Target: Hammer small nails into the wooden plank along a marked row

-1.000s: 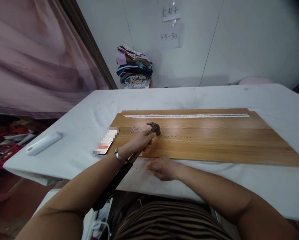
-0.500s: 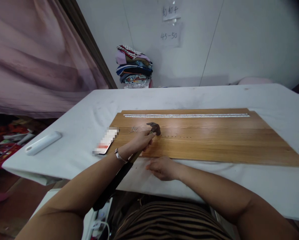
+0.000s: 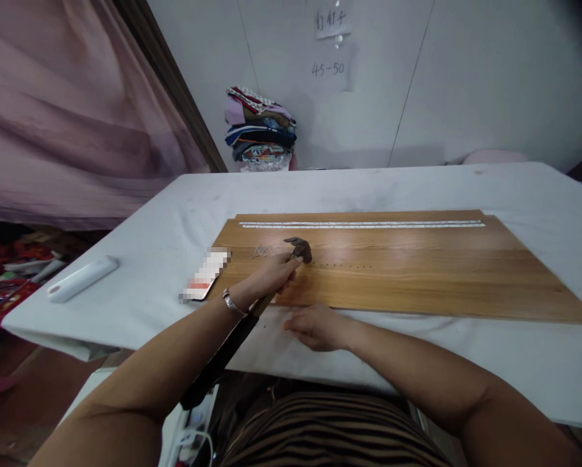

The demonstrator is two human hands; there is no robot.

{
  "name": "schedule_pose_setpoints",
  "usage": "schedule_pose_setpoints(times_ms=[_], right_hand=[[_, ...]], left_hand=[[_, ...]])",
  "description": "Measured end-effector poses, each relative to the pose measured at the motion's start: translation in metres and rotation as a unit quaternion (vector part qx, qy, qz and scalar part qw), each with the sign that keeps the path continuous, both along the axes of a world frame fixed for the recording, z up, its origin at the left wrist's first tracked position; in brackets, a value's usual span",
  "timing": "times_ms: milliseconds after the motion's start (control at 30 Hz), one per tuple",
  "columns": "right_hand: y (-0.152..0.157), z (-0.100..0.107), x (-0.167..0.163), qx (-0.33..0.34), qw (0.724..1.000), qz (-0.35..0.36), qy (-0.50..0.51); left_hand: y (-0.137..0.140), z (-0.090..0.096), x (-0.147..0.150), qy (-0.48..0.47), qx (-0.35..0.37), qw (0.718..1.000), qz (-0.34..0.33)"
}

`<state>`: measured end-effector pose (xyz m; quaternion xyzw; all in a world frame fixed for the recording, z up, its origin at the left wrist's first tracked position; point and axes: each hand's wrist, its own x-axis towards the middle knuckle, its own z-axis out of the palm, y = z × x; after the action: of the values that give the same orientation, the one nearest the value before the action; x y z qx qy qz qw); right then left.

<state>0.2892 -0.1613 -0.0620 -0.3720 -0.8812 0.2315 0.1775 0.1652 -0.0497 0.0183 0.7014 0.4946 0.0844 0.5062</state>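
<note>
A claw hammer (image 3: 301, 250) is gripped close to its head by my left hand (image 3: 274, 275), fingers closed round the handle. Its dark grip slants back under my left forearm. The hammer head is low over a wooden board (image 3: 441, 279), at the left end of a row of small dark dots (image 3: 340, 265), probably nail heads. Several loose nails (image 3: 259, 250) lie on the board left of the hammer. My right hand (image 3: 317, 327) rests on the white cloth at the board's front edge, fingers loosely bent and partly apart, with nothing visible in them.
Two white measuring strips (image 3: 363, 225) run along the board's far side. A phone (image 3: 207, 275) lies at its left edge. Farther left on the table (image 3: 145, 227) is a white, rounded, long object (image 3: 83, 279). Folded clothes (image 3: 261, 126) are stacked by the wall.
Both hands and the hammer stay practically where they were. The whole view has shifted only very slightly.
</note>
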Motion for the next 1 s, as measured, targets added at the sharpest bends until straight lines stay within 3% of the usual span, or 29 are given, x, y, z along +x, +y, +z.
schedule_pose_setpoints(times_ms=[333,1000], right_hand=[[-0.0002,-0.0035,-0.0004,0.011,1.000,-0.001,0.018],[0.0008,-0.0001,0.0002,0.001,1.000,0.013,-0.003]], left_hand=[[-0.0001,0.0010,-0.0016,-0.023,0.013,0.999,-0.023],[-0.0041,0.0071,0.0014,-0.006,-0.003,1.000,0.004]])
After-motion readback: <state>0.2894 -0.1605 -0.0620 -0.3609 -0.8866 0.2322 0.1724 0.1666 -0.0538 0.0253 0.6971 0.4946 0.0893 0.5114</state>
